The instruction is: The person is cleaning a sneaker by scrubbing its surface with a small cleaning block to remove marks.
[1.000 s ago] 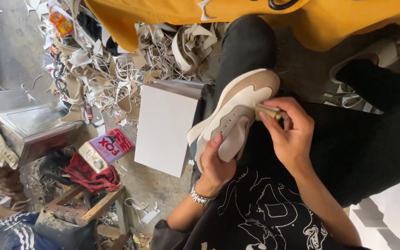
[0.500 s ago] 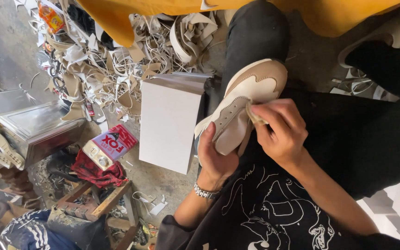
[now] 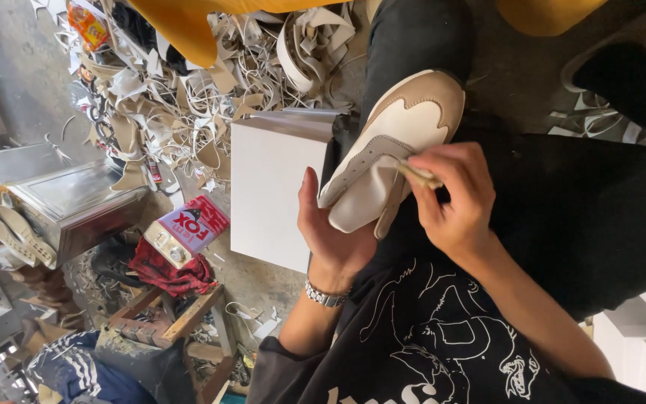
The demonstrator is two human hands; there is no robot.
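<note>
A seated person works a shoe upper across the lap, seen from above. The upper is white with tan trim at the toe and along the lacing edge, and it rests on the black trouser leg, toe pointing away from the body.

The left hand cradles the upper from beneath at its rear end, palm up, fingers loosely spread along the underside and thumb raised beside it; a metal watch sits on that wrist. The right hand has its fingers drawn together and pinched on a small pale strip, held against the tan edge near the middle of the upper; what the strip is cannot be told.

The tan and white panels already sit joined, and the toe trim looks finished. No sole is visible on the piece, so by appearance it remains an unfinished upper, with the work now at its side edge.

Just beside the left hand stands a white box. Beyond it a heap of leather scraps covers the floor, with a red tin and a metal case further off.
</note>
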